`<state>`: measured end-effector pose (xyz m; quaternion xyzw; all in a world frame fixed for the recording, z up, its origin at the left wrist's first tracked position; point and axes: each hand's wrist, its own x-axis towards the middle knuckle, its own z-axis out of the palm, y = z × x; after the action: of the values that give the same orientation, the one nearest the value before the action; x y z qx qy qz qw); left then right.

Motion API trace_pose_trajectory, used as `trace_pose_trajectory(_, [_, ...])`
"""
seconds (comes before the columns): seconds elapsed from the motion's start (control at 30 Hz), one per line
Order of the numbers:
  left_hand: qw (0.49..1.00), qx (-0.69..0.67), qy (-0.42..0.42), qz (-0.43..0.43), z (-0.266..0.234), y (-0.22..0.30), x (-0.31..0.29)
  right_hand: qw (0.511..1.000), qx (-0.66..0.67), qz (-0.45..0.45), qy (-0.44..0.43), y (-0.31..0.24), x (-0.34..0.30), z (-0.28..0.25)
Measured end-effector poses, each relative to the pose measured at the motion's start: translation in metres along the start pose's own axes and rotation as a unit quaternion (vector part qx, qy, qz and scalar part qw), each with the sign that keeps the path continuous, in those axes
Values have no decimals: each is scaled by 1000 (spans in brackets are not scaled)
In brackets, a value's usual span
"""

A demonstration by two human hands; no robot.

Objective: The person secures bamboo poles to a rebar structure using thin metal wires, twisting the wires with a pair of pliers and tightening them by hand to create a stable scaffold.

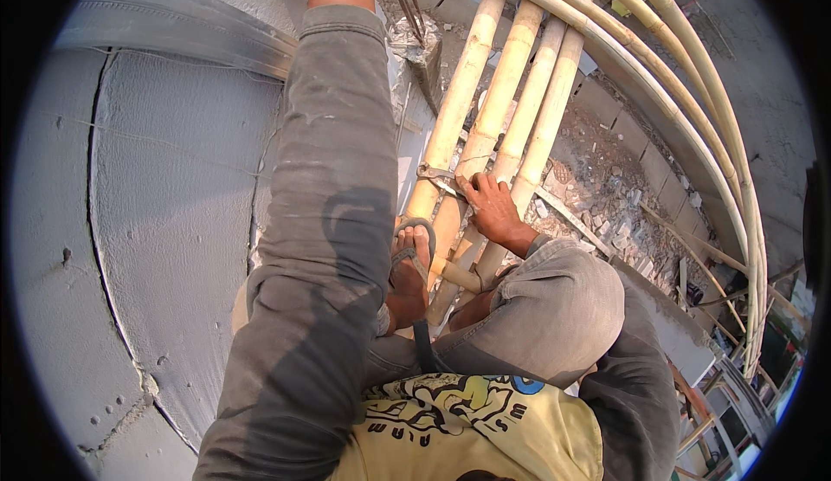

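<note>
My right hand (493, 208) lies over a bundle of upright bamboo poles (498, 109), its fingers curled around one pole. The fingertips touch a grey metal strap (434, 174) that binds the poles. My left hand is out of sight. My left leg in grey trousers (333, 187) stretches up the picture along the wall. My right knee (558, 308) is bent, and that foot, in a flip-flop (411, 264), stands on a short bamboo crossbar (454, 273). My yellow printed shirt (472, 433) fills the bottom edge.
A grey plastered wall (164, 221) with cracks and a ledge (182, 35) fills the left. Long bent bamboo poles (692, 126) arc along the right. Far below lie rubble and grey blocks (606, 187). Scaffold bars (736, 377) show at the lower right.
</note>
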<state>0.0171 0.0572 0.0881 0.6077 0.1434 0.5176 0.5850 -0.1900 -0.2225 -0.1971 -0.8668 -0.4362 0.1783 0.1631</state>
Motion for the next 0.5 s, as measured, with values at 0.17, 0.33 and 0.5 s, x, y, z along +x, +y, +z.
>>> trace_pose_trajectory(0.17, [998, -55, 4, -26, 0, 1, 7, 997, -75, -2, 14, 0, 2, 7])
trace_pose_trajectory(0.33, [997, -47, 37, -58, 4, 12, 8, 976, 195, 44, -82, 5, 20, -53])
trace_pose_trajectory(0.5, [998, -11, 36, -56, 1, 4, 7, 955, 283, 87, 1, 22, 77, -209])
